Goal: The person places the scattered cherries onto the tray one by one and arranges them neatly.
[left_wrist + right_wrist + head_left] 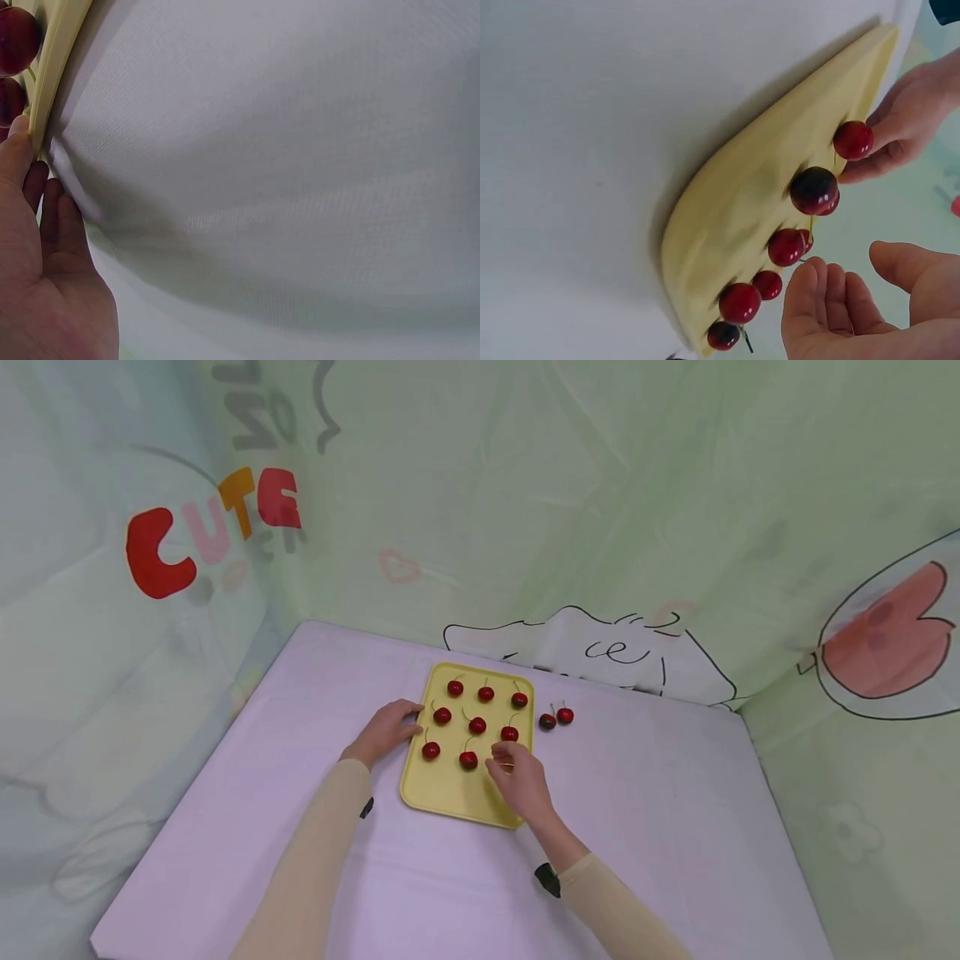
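Observation:
On a yellow tray (442,797), several red cherries (477,726) with thin stems lie in rows. My left hand (385,731) holds the tray's left edge. In the left wrist view its thumb lies on the rim (64,45), and the other fingers are just outside and below it. My right hand (521,781) hovers over the tray's near right part, close to a cherry (510,734). The right wrist view shows its thumb (896,262) apart from its bent fingers, with no cherry between them. A dark cherry (814,190) sits on the tray there.
Two more cherries, a dark one (547,722) and a red one (566,716), lie on the table just right of the tray. The pale lilac table (660,827) stands against fabric walls (525,510) with printed drawings and letters.

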{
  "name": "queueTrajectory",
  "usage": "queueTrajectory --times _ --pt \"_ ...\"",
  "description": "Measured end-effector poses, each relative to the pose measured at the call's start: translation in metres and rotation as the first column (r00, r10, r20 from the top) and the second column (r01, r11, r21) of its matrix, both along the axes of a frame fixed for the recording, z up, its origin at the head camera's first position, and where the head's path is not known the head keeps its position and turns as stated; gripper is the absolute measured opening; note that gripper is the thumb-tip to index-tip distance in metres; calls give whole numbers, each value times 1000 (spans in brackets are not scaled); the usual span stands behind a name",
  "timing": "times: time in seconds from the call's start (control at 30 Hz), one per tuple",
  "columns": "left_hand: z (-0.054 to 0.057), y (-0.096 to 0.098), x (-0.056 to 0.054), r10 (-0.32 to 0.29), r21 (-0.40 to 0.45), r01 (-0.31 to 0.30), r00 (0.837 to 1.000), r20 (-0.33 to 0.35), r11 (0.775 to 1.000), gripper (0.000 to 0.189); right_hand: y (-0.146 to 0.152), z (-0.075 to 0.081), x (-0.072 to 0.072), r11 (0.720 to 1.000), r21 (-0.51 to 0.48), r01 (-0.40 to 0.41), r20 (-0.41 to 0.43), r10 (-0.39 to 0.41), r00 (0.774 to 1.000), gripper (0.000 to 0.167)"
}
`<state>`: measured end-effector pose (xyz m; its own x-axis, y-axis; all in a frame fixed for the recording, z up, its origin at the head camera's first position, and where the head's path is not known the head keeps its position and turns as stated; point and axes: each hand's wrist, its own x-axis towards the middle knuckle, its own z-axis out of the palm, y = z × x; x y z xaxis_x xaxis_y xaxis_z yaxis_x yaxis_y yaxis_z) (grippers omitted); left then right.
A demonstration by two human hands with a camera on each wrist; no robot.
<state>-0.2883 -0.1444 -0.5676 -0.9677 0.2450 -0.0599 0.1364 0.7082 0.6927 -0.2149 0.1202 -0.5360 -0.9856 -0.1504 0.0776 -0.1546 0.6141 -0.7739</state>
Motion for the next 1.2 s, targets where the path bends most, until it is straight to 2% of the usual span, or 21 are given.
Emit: queueTrajectory --times 0.27,0.47,0.67,0.83,0.93,1.2 --pt "1 0 0 2 -4 -2 1000 14 1000 46 22 5 12 992 39 119 68 -122 990 16" --pt "1 1 1 5 -8 -5 1000 15 1000 46 39 7 21 985 23 169 104 -171 980 22" --pt "1 1 1 0 -12 0 1000 11 1000 46 52 8 26 976 33 216 104 -218 970 25" --pt "1 0 0 -4 -16 4 1000 1 1000 45 60 17 30 970 40 240 144 -243 959 30" --pt "1 1 1 -1 -17 1 1000 10 1000 45 66 19 29 966 22 259 177 -259 949 33" --pt "1 1 1 8 -17 -8 1000 15 1000 45 84 12 16 951 12 308 235 -302 924 39"
